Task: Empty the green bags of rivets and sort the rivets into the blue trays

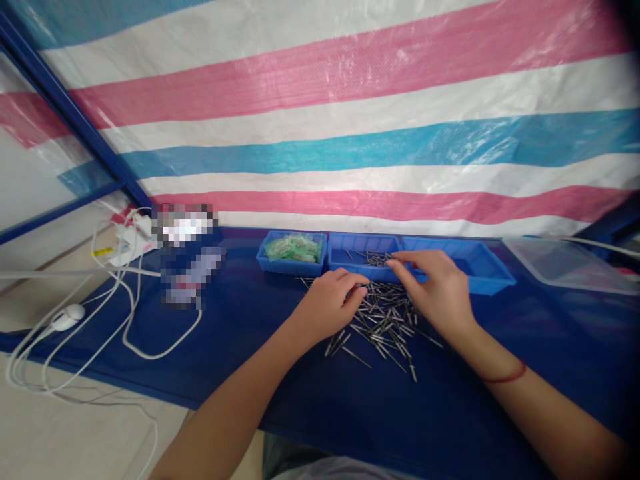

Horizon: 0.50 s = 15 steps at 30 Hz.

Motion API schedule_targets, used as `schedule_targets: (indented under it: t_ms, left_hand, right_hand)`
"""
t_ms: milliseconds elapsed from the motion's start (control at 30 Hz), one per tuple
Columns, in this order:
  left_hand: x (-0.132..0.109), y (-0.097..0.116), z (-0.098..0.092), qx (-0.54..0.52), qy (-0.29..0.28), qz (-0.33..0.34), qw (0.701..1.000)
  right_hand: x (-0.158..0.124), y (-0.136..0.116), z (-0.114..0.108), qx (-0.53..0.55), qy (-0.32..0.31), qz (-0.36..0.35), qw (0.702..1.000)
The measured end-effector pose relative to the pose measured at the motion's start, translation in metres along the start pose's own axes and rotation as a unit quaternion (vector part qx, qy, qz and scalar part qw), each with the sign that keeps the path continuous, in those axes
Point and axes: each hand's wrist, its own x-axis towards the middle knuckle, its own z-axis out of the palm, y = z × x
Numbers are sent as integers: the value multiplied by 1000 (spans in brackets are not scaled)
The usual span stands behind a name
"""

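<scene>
A loose pile of thin metal blind rivets point(385, 327) lies on the blue tabletop in front of three blue bins. At the pile's back left edge, my left hand point(330, 301) is closed in a pinch, with a thin rivet seeming to show at its fingertips. My right hand point(437, 287) reaches over the front edge of the middle bin point(345, 269), thumb and index finger pinched together. What those fingertips hold is too small to make out. Several more rivets point(375, 257) lie inside that bin, partly behind the right hand.
The left bin point(293, 268) holds green-tinted plastic packets point(294, 248). Partly behind my right hand stands the right bin point(487, 270), with a clear plastic lid or sheet point(565, 267) beyond it. White cables point(127, 327) and a power strip point(133, 243) occupy the left side. A striped sheet point(320, 153) hangs behind.
</scene>
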Motion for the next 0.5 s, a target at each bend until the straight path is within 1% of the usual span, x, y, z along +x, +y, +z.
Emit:
schedule_targets:
  t_ms: [100,167,267,400,500]
  left_hand:
    - [-1,-1,1,27,-14,30,999]
    - [-1,0,2,37,-25,44,998]
    - [0,-2,-2,49,-23,50,997]
    - [2,-8,-17,77,7,18,997]
    - [2,-15,-30,83,-10,-9,996]
  right_hand:
    - [0,7,5,-77,-28,-22,996]
    - [-3,3,4,-83,-37,-27,995]
    - [-9,-7,-3,-43,-54,-46,997]
    - [-15,-14,-11,34,-95,-58,993]
    - [-17,-16,-13,64,-134,-53,987]
